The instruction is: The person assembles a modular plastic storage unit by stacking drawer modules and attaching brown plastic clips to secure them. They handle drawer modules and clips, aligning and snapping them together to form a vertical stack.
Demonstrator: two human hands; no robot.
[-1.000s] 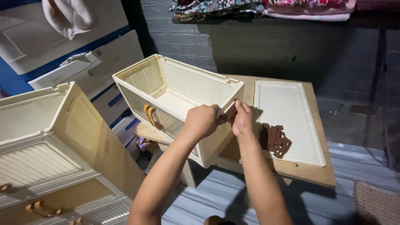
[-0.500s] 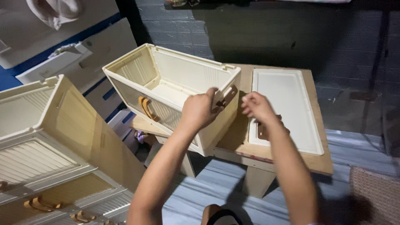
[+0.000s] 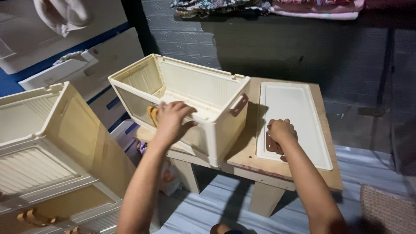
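- Two hands work apart: the left hand [image 3: 173, 119] lies spread and unclenched on the near rim of the cream plastic storage box [image 3: 186, 102], and the right hand [image 3: 281, 132] curls over brown plastic clips [image 3: 272, 146] — whether it grips one I cannot tell.
- One corner of the box overhangs the wooden table [image 3: 247, 161]; leaning on that rim could tip it off.
- Loose clips lie near the table's front edge beside the white lid panel [image 3: 299, 121] — a careless sweep could knock them off.

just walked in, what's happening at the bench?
A person is working on a cream plastic storage box that sits tilted on a small wooden table. The left hand rests on the box's near rim. The right hand is on a pile of small brown clips at the edge of a flat white panel. One brown clip is already on the box's corner.
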